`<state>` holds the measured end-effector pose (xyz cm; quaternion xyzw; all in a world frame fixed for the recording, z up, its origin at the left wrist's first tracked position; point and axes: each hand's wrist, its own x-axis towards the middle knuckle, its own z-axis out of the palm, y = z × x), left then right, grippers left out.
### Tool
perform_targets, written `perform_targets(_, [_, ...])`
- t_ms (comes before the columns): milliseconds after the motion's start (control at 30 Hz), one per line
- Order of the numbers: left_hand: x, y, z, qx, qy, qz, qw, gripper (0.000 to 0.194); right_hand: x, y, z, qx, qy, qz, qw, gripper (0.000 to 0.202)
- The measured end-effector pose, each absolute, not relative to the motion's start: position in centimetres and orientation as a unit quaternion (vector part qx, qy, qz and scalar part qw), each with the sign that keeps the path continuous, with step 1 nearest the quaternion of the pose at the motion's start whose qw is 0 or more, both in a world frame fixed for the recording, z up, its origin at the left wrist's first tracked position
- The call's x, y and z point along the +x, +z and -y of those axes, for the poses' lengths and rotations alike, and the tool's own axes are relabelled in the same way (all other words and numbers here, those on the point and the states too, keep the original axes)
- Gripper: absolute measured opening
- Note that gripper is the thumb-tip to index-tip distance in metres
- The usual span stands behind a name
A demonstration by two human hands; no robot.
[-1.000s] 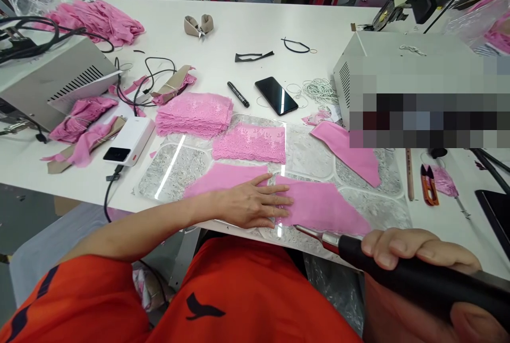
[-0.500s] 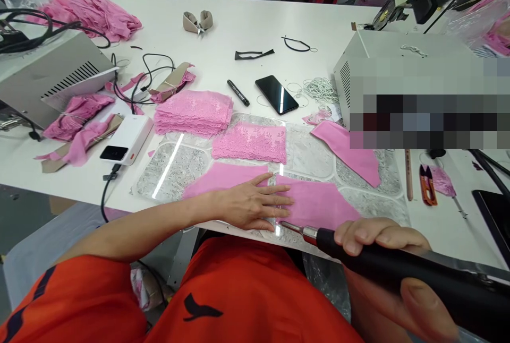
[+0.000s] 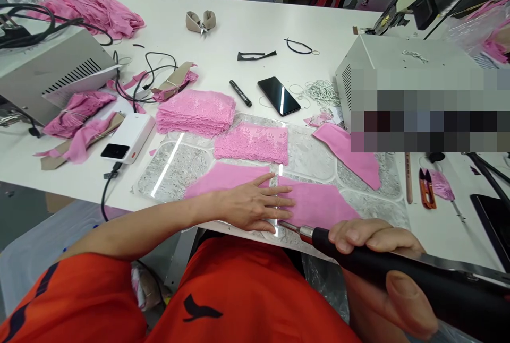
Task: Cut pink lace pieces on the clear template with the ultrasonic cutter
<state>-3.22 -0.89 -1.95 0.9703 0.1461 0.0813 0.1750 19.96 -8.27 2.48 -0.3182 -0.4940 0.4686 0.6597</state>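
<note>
Mat (image 3: 313,154) under two pink pieces: left piece (image 3: 227,174), right piece (image 3: 319,202). Left hand (image 3: 253,206) unmoved: flat across both, fingers spread, gripping nothing. Right hand (image 3: 378,296) closed round the black tool (image 3: 450,291). Change: tip (image 3: 287,225) shifted left, now by right piece's near-left corner. Work likely centres there; contact unclear.
</note>
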Motion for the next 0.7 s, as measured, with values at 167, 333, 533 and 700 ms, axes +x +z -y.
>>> perform_targets(167, [-3.3, -1.4, 0.8, 0.967, 0.090, -0.150, 0.183, 0.041, 19.8, 2.7, 8.7, -0.334, 0.468, 0.481, 0.662, 0.017])
perform_targets(333, [-6.4, 0.1, 0.7, 0.952, 0.137, -0.197, 0.190, 0.033, 20.2, 2.9, 8.6, -0.341, 0.454, 0.473, 0.673, 0.023])
perform_targets(533, [-10.8, -0.3, 1.8, 0.946, 0.116, -0.240, 0.182, 0.035, 19.7, 2.7, 7.9, -0.319, 0.464, 0.474, 0.677, 0.023])
perform_targets(700, [-11.2, -1.0, 2.3, 0.949, 0.085, -0.238, 0.188, 0.037, 18.8, 2.7, 7.8, -0.327, 0.465, 0.473, 0.673, 0.024])
